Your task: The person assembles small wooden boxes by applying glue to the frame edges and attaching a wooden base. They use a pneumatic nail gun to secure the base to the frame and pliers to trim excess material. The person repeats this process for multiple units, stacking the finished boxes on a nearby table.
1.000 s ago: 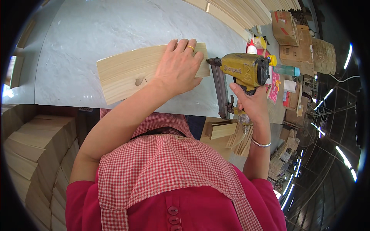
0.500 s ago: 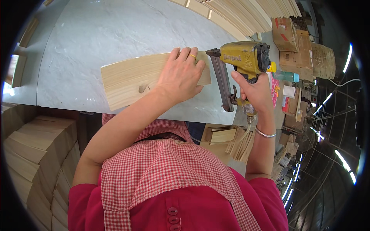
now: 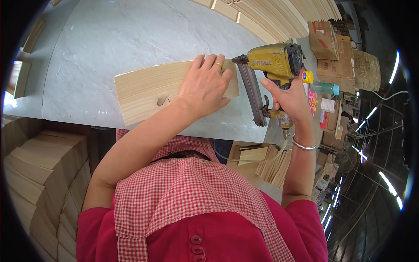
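Alignment looks to be the step in hand: the nose of a yellow pneumatic fastening gun [image 3: 273, 60] is at the far right corner of a wooden board [image 3: 142, 89], though I cannot tell whether the two touch. The right hand [image 3: 293, 99] is closed around the gun's handle; its trigger finger is mostly hidden. The left hand [image 3: 206, 85] lies palm down across the board's right half, fingers slightly parted and reaching its far edge, thumb out toward the right. The next move seems to call for a still nose, firm pressure on the board, and left fingertips kept clear of that corner.

The board rests on the grey marble-patterned worktop [image 3: 96, 56], near the person's edge of it. It looks flat and pale, with grain along its length and a dark knot [image 3: 162, 101] left of the wrist. Its underside is hidden.
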A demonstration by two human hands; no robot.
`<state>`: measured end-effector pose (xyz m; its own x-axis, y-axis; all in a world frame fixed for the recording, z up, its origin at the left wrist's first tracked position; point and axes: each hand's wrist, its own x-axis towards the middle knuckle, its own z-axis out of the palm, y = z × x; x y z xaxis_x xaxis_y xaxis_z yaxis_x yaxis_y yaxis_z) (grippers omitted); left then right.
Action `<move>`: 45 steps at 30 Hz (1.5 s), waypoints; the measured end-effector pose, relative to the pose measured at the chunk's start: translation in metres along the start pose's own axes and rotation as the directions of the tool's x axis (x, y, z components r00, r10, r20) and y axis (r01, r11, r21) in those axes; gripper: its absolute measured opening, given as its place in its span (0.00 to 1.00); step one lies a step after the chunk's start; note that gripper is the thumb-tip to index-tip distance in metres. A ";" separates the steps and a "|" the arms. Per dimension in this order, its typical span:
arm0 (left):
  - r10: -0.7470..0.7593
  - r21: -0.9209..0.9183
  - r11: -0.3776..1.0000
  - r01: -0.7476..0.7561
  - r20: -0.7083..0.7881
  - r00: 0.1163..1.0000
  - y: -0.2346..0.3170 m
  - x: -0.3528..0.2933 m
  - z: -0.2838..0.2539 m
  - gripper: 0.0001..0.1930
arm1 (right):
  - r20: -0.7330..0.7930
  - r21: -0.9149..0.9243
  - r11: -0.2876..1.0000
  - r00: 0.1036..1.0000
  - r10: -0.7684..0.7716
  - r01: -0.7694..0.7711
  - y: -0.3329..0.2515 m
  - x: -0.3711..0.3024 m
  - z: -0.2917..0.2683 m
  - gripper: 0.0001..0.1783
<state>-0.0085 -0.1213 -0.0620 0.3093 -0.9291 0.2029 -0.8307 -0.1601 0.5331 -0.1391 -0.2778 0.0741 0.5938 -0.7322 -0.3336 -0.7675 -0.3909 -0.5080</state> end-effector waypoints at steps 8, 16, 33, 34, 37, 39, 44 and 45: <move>-0.193 0.109 0.976 0.187 0.046 0.980 -0.055 -0.113 -0.114 0.32 | -0.054 0.090 0.995 0.998 -0.036 0.040 0.022 -0.037 -0.009 0.21; -0.153 0.037 0.987 0.155 -0.061 0.986 -0.070 -0.106 -0.088 0.26 | -0.027 0.113 0.993 0.999 -0.038 0.041 0.023 -0.074 0.003 0.20; -0.158 0.062 0.984 0.169 -0.146 0.977 -0.055 -0.077 -0.059 0.25 | -0.021 0.149 0.988 0.999 -0.031 0.034 0.029 -0.069 0.022 0.16; -0.165 0.055 0.983 0.174 -0.139 0.976 -0.055 -0.077 -0.060 0.25 | -0.008 0.169 0.986 1.000 -0.015 0.016 0.030 -0.070 0.022 0.18; -0.165 0.052 0.983 0.174 -0.144 0.976 -0.055 -0.076 -0.058 0.26 | 0.021 0.217 0.975 0.999 0.039 -0.042 0.032 -0.072 0.025 0.20; -0.165 0.051 0.983 0.175 -0.160 0.973 -0.055 -0.076 -0.058 0.26 | 0.021 0.235 0.968 0.997 0.079 -0.082 0.032 -0.074 0.026 0.19; -0.144 0.018 0.989 0.150 -0.185 0.972 -0.058 -0.079 -0.054 0.24 | -0.030 0.116 0.993 1.000 0.002 0.002 0.028 -0.074 0.026 0.19; -0.145 0.005 0.989 0.149 -0.178 0.973 -0.060 -0.081 -0.054 0.24 | -0.049 0.086 0.995 0.998 -0.042 0.046 0.024 -0.075 0.029 0.19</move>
<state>0.0411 -0.0182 -0.0664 0.5040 -0.8217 0.2660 -0.7779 -0.2980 0.5533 -0.1950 -0.2156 0.0639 0.6127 -0.7417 -0.2731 -0.7160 -0.3745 -0.5892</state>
